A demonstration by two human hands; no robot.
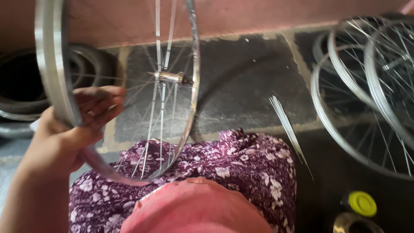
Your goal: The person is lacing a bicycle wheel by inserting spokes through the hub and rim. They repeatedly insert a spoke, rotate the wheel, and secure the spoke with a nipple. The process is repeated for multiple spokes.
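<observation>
Dark stone floor [241,86] with pale mortar joints, backed by a reddish wall [258,15]; work is carried out seated, above a lap covered in purple floral cloth [241,168] and pink cloth [194,207].

Item 1: silver spoked bicycle wheel rim [51,64], held upright and edge-on over the lap, its lower arc just above the floral cloth. Metal hub [172,78] is seated at the centre; spokes are seen laced from hub to rim, though whether all are fitted cannot be told.

Item 2: left hand [64,133], grip clenched around the rim at its left side, fingers wrapped over the inner edge. Right hand is not shown.

Item 3: bundle of loose thin steel spokes [286,127], laid on the floor to the right, apart from the held wheel and untouched.

Item 4: further spoked rims [366,90], stacked leaning at the right. Black rubber tyre [26,86] at the left. Yellow-lidded container [361,203] at lower right.
</observation>
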